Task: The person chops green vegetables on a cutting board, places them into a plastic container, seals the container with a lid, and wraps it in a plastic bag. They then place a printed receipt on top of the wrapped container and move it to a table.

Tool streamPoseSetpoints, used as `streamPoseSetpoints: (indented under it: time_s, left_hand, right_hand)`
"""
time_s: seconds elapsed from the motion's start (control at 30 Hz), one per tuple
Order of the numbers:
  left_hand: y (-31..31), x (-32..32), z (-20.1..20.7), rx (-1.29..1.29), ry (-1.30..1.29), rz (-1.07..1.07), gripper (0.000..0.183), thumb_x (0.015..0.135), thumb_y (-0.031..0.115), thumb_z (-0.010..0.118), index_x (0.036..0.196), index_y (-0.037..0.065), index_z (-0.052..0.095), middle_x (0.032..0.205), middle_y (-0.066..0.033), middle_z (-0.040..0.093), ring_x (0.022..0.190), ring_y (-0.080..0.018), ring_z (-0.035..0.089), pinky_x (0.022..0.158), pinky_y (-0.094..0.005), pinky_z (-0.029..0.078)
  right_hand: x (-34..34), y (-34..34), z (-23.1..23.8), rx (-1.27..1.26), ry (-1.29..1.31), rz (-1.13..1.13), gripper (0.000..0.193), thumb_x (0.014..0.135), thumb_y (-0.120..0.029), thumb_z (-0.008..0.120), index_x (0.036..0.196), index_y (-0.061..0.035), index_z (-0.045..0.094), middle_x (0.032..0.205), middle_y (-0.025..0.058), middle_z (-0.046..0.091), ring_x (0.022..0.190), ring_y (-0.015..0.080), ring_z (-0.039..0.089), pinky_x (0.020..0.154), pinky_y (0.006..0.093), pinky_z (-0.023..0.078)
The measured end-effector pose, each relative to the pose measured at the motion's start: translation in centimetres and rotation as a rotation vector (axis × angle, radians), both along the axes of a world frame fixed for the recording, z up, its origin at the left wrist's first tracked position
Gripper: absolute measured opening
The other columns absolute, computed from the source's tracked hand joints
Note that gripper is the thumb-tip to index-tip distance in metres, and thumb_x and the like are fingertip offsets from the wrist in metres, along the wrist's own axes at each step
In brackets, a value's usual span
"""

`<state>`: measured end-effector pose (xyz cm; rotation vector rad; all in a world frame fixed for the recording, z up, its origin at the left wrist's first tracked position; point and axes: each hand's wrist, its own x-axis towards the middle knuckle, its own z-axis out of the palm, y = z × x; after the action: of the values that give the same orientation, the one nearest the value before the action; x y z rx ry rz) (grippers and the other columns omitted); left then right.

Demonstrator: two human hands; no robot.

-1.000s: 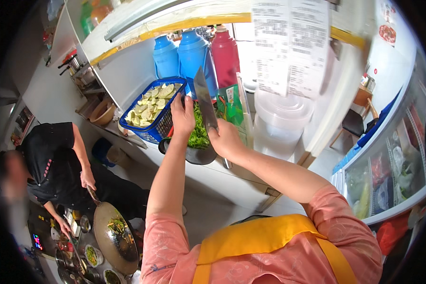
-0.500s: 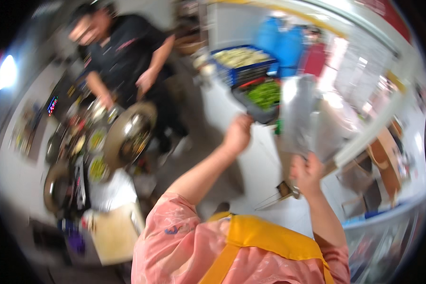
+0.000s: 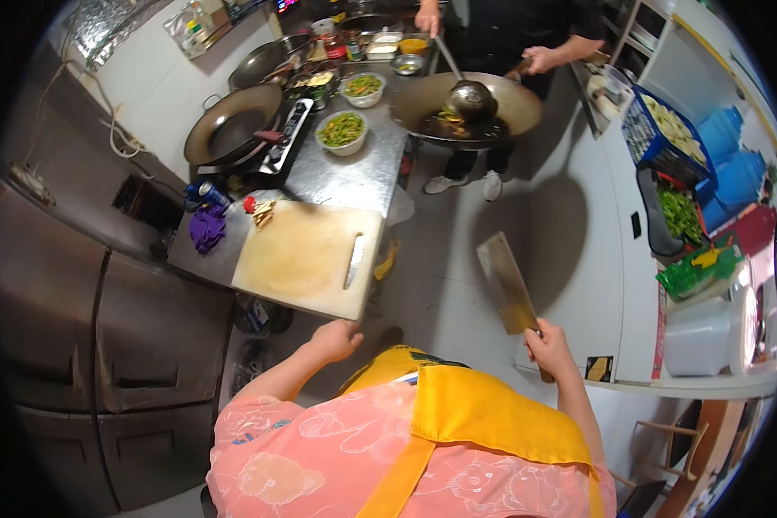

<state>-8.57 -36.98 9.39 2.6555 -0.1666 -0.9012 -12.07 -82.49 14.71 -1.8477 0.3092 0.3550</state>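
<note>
My right hand grips the handle of a cleaver, its wide blade pointing away from me over the floor. Loosely curled, my left hand is beside the near corner of a pale cutting board, and no object shows in its fingers. On that board lie some light brown sliced pieces at the far left corner. The board rests on the near end of a steel counter. A purple cloth lies to the board's left.
Across the counter a co-worker holds a wok with food and a ladle. Bowls of chopped greens and another wok stand on the left. Along the right, a white worktop carries a blue crate and green vegetables.
The view has swung left, bringing the counter and cutting board closer. My left hand has gone from beside the vegetable tray to the board's corner. The cleaver stays in my right hand.
</note>
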Motion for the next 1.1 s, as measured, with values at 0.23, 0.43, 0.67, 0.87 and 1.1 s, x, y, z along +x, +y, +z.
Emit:
streamPoseSetpoints:
  time_s: [0.23, 0.43, 0.67, 0.87, 1.1]
  left_hand:
    - [9.5, -1.6, -1.8, -0.203, -0.427, 0.373, 0.031, 0.09, 0.027, 0.065, 0.103, -0.001, 0.069, 0.101, -0.0224, 0.069, 0.094, -0.0357, 0.068, 0.081, -0.0402, 0.054]
    - [16.3, -8.8, -9.7, -0.523, -0.097, 0.292, 0.047, 0.087, 0.037, 0.067, 0.119, 0.003, 0.065, 0.115, -0.0251, 0.064, 0.114, -0.0351, 0.06, 0.098, -0.0396, 0.046]
    - [26.8, -9.0, -10.4, -0.457, 0.303, 0.502, 0.049, 0.088, 0.037, 0.066, 0.121, 0.002, 0.063, 0.118, -0.0245, 0.063, 0.114, -0.0336, 0.06, 0.097, -0.0395, 0.047]
    - [32.1, -6.0, -7.6, -0.424, 0.449, 0.498, 0.05, 0.089, 0.037, 0.065, 0.124, 0.001, 0.061, 0.121, -0.0239, 0.062, 0.115, -0.0323, 0.06, 0.096, -0.0395, 0.048]
    - [34.3, 0.9, -4.1, -0.341, 0.602, 0.258, 0.053, 0.09, 0.037, 0.064, 0.126, 0.0, 0.059, 0.125, -0.0233, 0.061, 0.115, -0.0308, 0.061, 0.094, -0.0394, 0.049]
  right_hand:
    - [14.0, 13.8, 1.6, -0.501, -0.456, 0.271, 0.019, 0.091, -0.02, 0.059, 0.102, -0.006, 0.065, 0.092, 0.0169, 0.067, 0.084, 0.0393, 0.063, 0.073, 0.0441, 0.051]
    - [27.9, 25.8, -1.6, -0.595, -0.531, 0.418, 0.02, 0.09, -0.024, 0.06, 0.096, -0.0057, 0.067, 0.091, 0.0167, 0.068, 0.087, 0.0381, 0.064, 0.075, 0.0463, 0.051]
    - [41.4, 36.7, -8.9, -0.575, -0.27, 0.468, 0.029, 0.093, -0.032, 0.059, 0.097, -0.0064, 0.072, 0.088, 0.0207, 0.069, 0.084, 0.0381, 0.067, 0.075, 0.0441, 0.052]
    - [43.1, 41.9, -11.9, -0.708, -0.381, 0.566, 0.025, 0.089, -0.027, 0.063, 0.098, -0.0052, 0.071, 0.093, 0.0173, 0.07, 0.09, 0.0354, 0.065, 0.08, 0.0446, 0.051]
    - [37.4, 43.2, -10.2, -0.661, -0.791, 0.412, 0.023, 0.084, -0.009, 0.066, 0.105, -0.0012, 0.068, 0.115, 0.0176, 0.064, 0.11, 0.0371, 0.058, 0.094, 0.0434, 0.047]
